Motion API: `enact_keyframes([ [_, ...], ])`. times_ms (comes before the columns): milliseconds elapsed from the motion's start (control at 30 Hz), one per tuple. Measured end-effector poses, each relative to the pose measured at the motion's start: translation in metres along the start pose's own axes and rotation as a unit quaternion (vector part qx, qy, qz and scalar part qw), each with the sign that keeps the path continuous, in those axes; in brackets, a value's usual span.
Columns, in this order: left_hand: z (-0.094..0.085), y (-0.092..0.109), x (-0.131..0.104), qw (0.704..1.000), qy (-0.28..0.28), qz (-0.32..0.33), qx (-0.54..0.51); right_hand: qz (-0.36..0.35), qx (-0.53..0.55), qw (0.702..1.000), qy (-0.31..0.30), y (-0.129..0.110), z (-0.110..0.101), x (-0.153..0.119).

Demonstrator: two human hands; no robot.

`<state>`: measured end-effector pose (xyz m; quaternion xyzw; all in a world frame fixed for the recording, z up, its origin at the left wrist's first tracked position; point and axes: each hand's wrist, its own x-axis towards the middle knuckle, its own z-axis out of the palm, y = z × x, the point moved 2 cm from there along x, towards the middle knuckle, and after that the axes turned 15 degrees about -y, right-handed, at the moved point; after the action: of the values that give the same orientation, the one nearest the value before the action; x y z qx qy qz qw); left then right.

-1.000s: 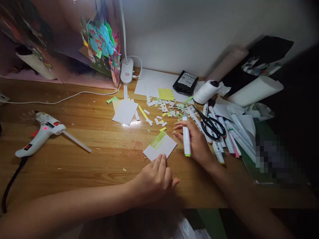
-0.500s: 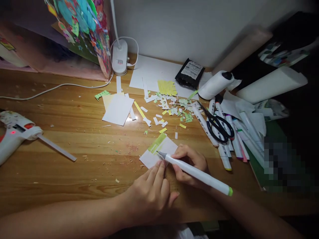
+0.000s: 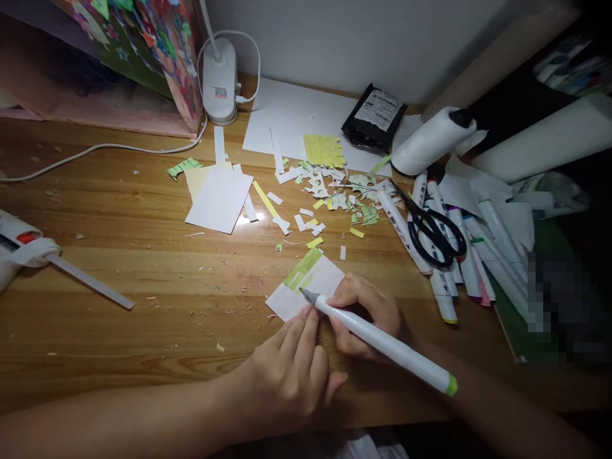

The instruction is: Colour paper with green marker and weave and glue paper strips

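Observation:
A white marker [image 3: 382,339] with a lime-green end is gripped in my right hand [image 3: 368,312], its grey-tipped nib touching a small piece of white paper [image 3: 285,302]. Yellow-green ink covers the paper's upper left part, with streaks running beside it. My left hand [image 3: 291,366] presses the paper's lower edge with outstretched fingertips and holds nothing. The two hands are close together, and the right palm is hidden behind its fingers and the marker.
Paper scraps [image 3: 329,188] lie beyond the paper, beside a stack of white cards [image 3: 220,197]. Black-handled scissors [image 3: 435,236] rest on several markers [image 3: 444,296] at right. A glue gun [image 3: 21,248] lies at left. Behind stand a lamp base [image 3: 220,83] and black packet [image 3: 375,118].
The view has shifted slightly, so the glue gun sits further left and the scissors further right. Green streaks on the paper look a little fuller, and the marker's rear end has swung lower.

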<state>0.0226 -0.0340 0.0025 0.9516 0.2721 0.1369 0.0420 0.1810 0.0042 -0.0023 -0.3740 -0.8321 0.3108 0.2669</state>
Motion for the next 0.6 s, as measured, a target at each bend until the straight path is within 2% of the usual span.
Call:
enact_keyframes([
  [67, 0.0005, 0.0008, -0.0006, 1.000, 0.000, 0.001, 0.003, -0.007, -0.005, 1.000, -0.003, -0.0004, -0.0007, 0.0010],
  [200, 0.0017, 0.0025, -0.0017, 1.000, -0.004, -0.002, 0.010, 0.023, -0.025, 0.999, 0.024, 0.0015, -0.0021, 0.0007],
  [333, 0.0021, 0.0024, -0.0004, 1.000, 0.002, -0.003, 0.013, -0.019, -0.020, 1.000, -0.005, -0.0013, -0.0006, 0.0017],
  [500, 0.0029, 0.0024, -0.0002, 1.000, -0.011, 0.004, 0.024, 0.018, -0.037, 0.999, 0.020, -0.0002, -0.0021, 0.0013],
  [600, 0.0033, 0.0030, -0.0015, 1.000, -0.006, 0.006, 0.027, -0.016, -0.028, 0.999, -0.006, -0.0013, -0.0009, 0.0012],
])
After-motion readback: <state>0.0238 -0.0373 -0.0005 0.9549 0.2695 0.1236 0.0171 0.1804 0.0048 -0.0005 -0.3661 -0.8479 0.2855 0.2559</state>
